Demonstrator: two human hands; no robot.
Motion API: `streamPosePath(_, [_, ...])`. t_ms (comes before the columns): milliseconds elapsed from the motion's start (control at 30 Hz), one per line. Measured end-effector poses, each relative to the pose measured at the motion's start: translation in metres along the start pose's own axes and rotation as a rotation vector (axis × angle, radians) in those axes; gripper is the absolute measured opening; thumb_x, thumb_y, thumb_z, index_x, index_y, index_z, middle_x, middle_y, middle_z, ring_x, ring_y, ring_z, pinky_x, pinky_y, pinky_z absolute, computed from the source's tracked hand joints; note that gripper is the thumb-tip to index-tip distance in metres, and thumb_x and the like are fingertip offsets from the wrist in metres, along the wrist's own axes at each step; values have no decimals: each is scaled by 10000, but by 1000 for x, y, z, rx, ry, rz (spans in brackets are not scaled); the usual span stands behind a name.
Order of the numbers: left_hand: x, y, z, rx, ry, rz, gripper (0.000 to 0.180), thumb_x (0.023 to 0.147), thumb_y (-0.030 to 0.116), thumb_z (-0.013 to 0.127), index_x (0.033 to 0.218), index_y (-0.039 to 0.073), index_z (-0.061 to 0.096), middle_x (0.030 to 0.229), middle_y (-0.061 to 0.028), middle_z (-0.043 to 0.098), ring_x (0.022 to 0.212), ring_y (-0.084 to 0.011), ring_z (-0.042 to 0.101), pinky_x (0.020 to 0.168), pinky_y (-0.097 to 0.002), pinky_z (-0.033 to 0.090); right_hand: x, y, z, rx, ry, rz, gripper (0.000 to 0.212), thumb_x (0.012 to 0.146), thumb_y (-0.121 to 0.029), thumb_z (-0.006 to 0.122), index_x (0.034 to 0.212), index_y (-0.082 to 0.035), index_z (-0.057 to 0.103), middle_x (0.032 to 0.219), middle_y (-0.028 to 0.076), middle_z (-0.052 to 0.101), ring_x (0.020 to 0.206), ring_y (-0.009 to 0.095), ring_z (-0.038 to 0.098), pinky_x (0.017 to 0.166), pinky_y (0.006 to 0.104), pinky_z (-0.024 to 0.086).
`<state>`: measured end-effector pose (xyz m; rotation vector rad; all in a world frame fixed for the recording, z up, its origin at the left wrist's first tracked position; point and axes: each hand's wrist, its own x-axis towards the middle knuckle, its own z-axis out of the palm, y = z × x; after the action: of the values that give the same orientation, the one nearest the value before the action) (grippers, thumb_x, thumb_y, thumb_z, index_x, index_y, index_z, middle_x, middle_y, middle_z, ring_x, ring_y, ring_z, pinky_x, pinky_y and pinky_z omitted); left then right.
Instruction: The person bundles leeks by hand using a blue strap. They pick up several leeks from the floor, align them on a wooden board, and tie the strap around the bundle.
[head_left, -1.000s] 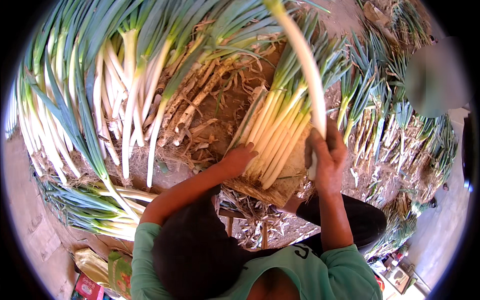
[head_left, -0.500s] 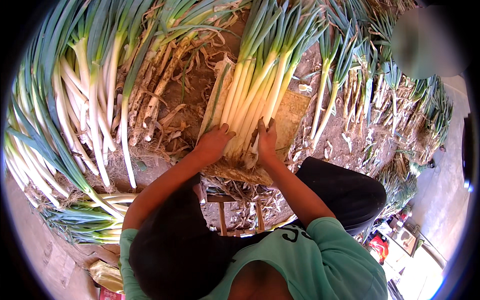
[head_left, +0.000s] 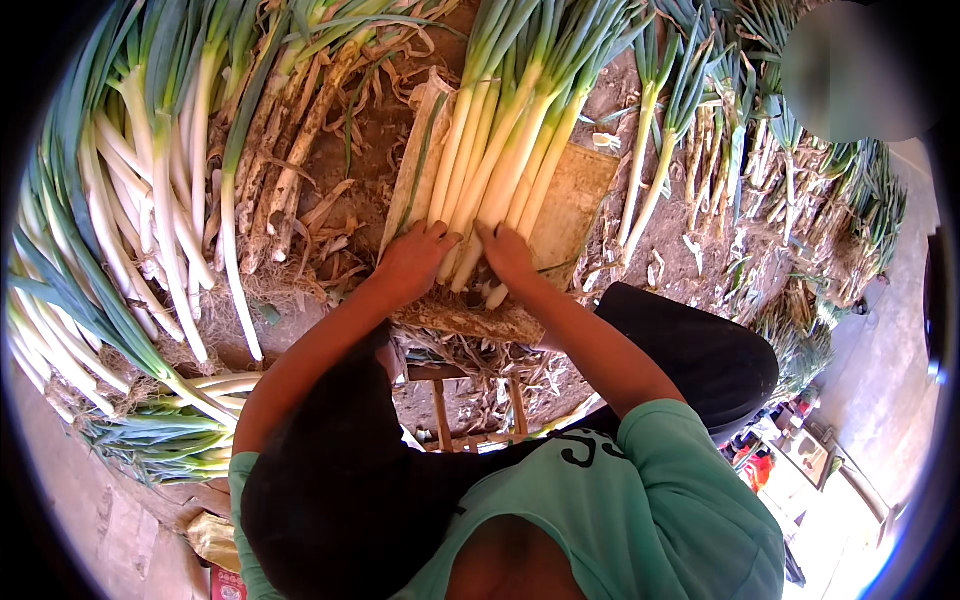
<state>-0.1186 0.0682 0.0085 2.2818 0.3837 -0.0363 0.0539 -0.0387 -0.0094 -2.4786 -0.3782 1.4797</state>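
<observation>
Worktop [head_left: 580, 190] supports parallel leeks [head_left: 512, 165]; left hand [head_left: 412, 262] and right hand [head_left: 508, 255] touch them low down, seemingly for steadiness, grip closure unclear.

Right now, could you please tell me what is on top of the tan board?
Leeks lie on the board, with the left hand and right hand on their pale stalks. The surface beneath them is hidden.
</observation>
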Motion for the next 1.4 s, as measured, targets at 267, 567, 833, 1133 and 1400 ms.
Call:
streamPosePath(267, [-1, 4, 1, -49, -40, -48, 513, 737, -24, 559, 1233, 96, 517, 1098, -115, 501, 985, -339, 499, 830, -412, 482, 20, -64, -48, 138, 129, -144, 338, 891, -197, 593, 983, 64, 399, 706, 222, 591, 468, 251, 612, 346, 358, 487])
streamPosePath(567, [5, 8, 4, 116, -161, 29, 564, 700, -9, 552, 1251, 109, 525, 1120, -108, 507, 1002, -319, 491, 809, -408, 474, 25, -75, -53, 93, 6, -124, 368, 910, -213, 556, 1023, 91, 383, 660, 203, 591, 461, 265, 611, 337, 346, 483])
streamPosePath(833, [3, 6, 2, 142, -146, 33, 535, 702, -8, 557, 1226, 103, 534, 1125, -107, 515, 1001, -319, 491, 828, -401, 467, 55, -83, -74, -14, 493, -360, 606, 769, -368, 694, 1111, 62, 437, 876, 296, 621, 862, 436, 616, 746, 472, 499])
streamPosePath(1133, [-6, 0, 12, 158, -101, 38, 514, 709, 14, 559, 1215, 83, 498, 1150, -104, 498, 1006, -310, 505, 846, -402, 454, 86, -116, -36, 679, 289, -415, 281, 812, -36, 641, 1000, -2, 435, 751, 98, 575, 575, 168, 567, 472, 295, 467])
streamPosePath(1400, [1, 12, 12, 350, -116, 162, 513, 764, 80, 543, 1272, 142, 515, 1179, -118, 501, 967, -297, 536, 776, -425, 473, 93, -103, -52, 136, 433, -373, 700, 841, -286, 637, 1338, 18, 250, 1131, 288, 528, 924, 336, 607, 750, 415, 510])
